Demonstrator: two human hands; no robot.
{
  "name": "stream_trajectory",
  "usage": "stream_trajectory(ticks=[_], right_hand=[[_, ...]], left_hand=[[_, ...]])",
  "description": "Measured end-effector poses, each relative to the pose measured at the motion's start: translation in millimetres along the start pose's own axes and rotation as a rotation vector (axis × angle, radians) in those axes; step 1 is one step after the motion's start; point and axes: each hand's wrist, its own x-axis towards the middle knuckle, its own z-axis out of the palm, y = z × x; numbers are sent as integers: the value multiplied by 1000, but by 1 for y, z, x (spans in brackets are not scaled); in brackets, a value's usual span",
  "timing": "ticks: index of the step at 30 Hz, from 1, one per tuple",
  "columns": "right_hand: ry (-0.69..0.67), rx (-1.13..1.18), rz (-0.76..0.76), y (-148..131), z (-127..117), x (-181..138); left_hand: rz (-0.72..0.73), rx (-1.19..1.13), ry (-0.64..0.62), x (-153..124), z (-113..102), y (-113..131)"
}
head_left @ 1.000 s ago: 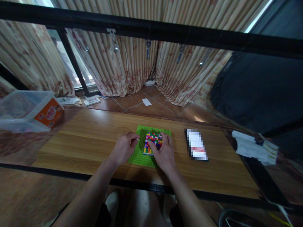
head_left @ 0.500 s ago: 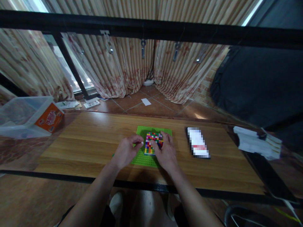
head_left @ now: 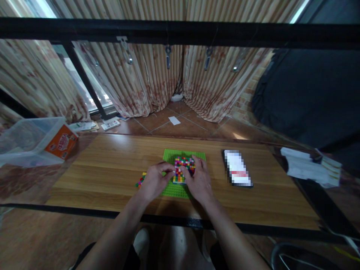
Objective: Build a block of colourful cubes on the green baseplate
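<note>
A green studded baseplate (head_left: 170, 192) lies on the wooden table. On it sits a square block of small multicoloured building bricks (head_left: 180, 176), with a pale lower edge. My left hand (head_left: 156, 180) is at the block's left edge, thumb and forefinger pinched on what looks like a small white building brick, mostly hidden by the fingertips. My right hand (head_left: 199, 182) grips the block from the right, thumb over its top and fingers along the far right side, covering part of it. Several loose coloured bricks (head_left: 140, 181) lie left of my left hand, partly hidden by it.
A phone (head_left: 237, 168) with a blurred screen lies right of the baseplate on the table (head_left: 98, 168). To the left stands a clear plastic bin (head_left: 30, 138) with an orange label. White papers (head_left: 306, 165) lie beyond the table's right end. A black bar (head_left: 180, 32) crosses above.
My left hand has moved right, bringing its pinched fingertips to the block's left edge. Loose bricks show more beside it. My right hand stays on the block; the view has shifted slightly.
</note>
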Motion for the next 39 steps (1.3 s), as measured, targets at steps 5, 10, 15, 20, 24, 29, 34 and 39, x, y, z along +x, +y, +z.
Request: stream_trajectory(ticks=[5, 10, 15, 20, 24, 29, 34, 39], right_hand=[[10, 8, -4, 0, 0, 0], [8, -7, 28, -6, -2, -1], [5, -44, 78, -10, -3, -1], [-10, -40, 86, -10, -5, -1], [-16, -32, 69, -10, -6, -1], [-8, -39, 70, -9, -5, -1], [-15, -46, 68, -9, -5, -2], [-20, -65, 90, -9, -4, -1]], left_hand=[[24, 14, 10, 0, 6, -2], [-3, -3, 21, -2, 10, -1], [-21, 26, 28, -2, 10, 1], [-14, 73, 36, -3, 9, 4], [-7, 67, 43, -4, 11, 3], [-15, 36, 55, -4, 13, -1], [-43, -21, 60, -4, 13, -1], [-73, -66, 52, -3, 11, -1]])
